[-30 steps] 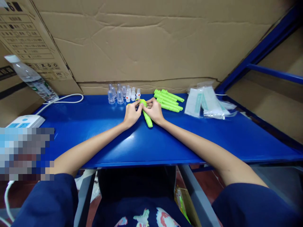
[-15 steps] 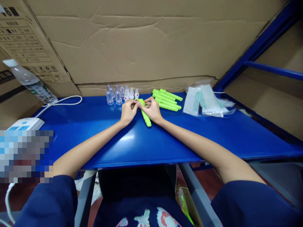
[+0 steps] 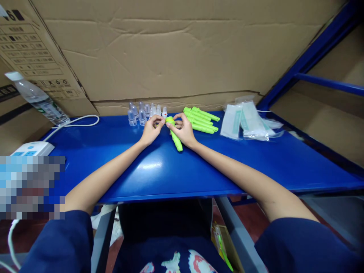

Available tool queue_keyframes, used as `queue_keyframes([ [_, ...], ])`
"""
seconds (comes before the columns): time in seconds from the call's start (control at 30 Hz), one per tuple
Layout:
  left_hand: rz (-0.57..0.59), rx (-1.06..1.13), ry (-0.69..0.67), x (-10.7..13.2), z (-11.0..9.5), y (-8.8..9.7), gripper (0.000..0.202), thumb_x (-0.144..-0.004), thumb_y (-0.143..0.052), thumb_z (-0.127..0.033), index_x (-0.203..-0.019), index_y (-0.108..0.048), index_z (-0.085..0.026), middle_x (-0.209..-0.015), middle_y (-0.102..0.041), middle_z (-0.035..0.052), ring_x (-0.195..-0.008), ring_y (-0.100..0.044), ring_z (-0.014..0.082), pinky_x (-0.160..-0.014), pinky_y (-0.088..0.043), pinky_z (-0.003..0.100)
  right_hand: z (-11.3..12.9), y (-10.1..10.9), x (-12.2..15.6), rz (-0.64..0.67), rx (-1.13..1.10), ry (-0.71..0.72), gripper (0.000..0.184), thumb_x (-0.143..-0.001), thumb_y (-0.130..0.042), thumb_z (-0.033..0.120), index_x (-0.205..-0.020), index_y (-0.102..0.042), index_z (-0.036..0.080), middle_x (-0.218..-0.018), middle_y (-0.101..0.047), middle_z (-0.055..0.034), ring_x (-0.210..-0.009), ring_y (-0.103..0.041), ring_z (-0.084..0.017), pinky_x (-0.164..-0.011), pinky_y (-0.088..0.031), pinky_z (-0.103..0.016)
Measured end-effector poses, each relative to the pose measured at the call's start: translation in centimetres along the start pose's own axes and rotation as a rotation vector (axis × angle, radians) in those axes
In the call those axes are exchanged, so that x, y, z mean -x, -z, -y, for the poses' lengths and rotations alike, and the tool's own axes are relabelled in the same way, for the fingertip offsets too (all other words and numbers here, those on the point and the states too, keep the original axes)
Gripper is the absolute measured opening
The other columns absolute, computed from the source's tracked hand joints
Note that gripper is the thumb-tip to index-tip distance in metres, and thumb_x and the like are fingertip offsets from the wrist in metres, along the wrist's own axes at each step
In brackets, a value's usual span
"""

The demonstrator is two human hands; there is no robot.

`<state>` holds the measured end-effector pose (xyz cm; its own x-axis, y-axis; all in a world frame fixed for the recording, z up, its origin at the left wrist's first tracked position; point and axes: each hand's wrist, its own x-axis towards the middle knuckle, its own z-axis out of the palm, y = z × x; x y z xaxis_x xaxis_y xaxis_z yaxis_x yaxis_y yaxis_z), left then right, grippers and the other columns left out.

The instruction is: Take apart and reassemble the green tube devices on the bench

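Observation:
My right hand (image 3: 184,132) is closed around the upper part of a lime-green plastic tube (image 3: 178,144), which slants with its lower end toward me. A rounded, ringed head (image 3: 170,120) tops the tube. To the left of that head is my left hand (image 3: 152,131), thumb and forefinger pinched together; whatever lies between them is too small to make out. Several more lime-green tubes (image 3: 200,120) lie in a pile just right of my right hand. Behind my left hand stand clear plastic caps (image 3: 132,118) and small white-based nozzle pieces (image 3: 164,112), one with a red dot.
Clear bags with white-and-green packets (image 3: 251,119) lie at the right of the blue table (image 3: 153,178). At the left are a leaning water bottle (image 3: 36,99), a white cable (image 3: 82,123) and a power strip (image 3: 34,148). A cardboard wall (image 3: 170,57) closes off the back.
My left hand has drawn slightly left from the tube's head, exposing more of it. My right hand still holds the tube, in almost the same place.

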<state>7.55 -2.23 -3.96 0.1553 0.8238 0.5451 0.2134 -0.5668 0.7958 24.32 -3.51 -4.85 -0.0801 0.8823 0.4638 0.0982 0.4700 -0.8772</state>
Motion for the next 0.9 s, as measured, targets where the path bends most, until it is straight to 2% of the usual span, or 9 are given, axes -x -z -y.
queue_keyframes([
  [0.1,0.063,-0.004,-0.026,-0.2,0.4,0.6,0.019,-0.085,-0.072,-0.032,-0.096,-0.064,-0.018,-0.1,-0.073,0.0047,-0.09,-0.069,0.0157,-0.073,-0.047,0.024,-0.6,0.0,-0.2,0.025,-0.078,-0.026,0.061,-0.075,-0.074,0.068,-0.101,-0.039,0.026,-0.078,-0.067,0.0036,-0.052,-0.066,-0.013,-0.046,-0.055,-0.024],
  [0.23,0.068,-0.008,-0.063,-0.2,0.4,0.8,0.024,-0.083,-0.074,-0.033,-0.1,-0.066,-0.018,-0.1,-0.073,0.0049,-0.094,-0.068,0.0163,-0.077,-0.047,0.025,-0.9,0.0,-0.2,0.054,-0.104,-0.039,0.058,-0.08,-0.067,0.072,-0.101,-0.038,0.027,-0.077,-0.066,0.0041,-0.05,-0.065,-0.013,-0.042,-0.054,-0.023],
  [0.53,0.071,-0.011,-0.039,-0.3,0.9,1.3,0.032,-0.081,-0.075,-0.047,-0.089,-0.071,-0.017,-0.092,-0.075,0.0054,-0.086,-0.067,0.0177,-0.074,-0.048,0.029,0.1,0.0,0.3,0.109,-0.061,-0.026,0.053,-0.081,-0.07,0.068,-0.101,-0.044,0.026,-0.079,-0.068,0.0015,-0.052,-0.066,-0.014,-0.043,-0.054,-0.026],
  [0.9,0.093,-0.079,-0.011,-0.1,0.9,1.0,0.017,-0.086,-0.069,-0.03,-0.091,-0.074,-0.015,-0.096,-0.077,0.0069,-0.086,-0.069,0.0172,-0.076,-0.05,0.029,-0.7,0.3,-0.1,0.084,-0.023,-0.012,0.053,-0.081,-0.068,0.07,-0.099,-0.043,0.026,-0.073,-0.066,0.0014,-0.052,-0.065,-0.017,-0.045,-0.053,-0.028],
])
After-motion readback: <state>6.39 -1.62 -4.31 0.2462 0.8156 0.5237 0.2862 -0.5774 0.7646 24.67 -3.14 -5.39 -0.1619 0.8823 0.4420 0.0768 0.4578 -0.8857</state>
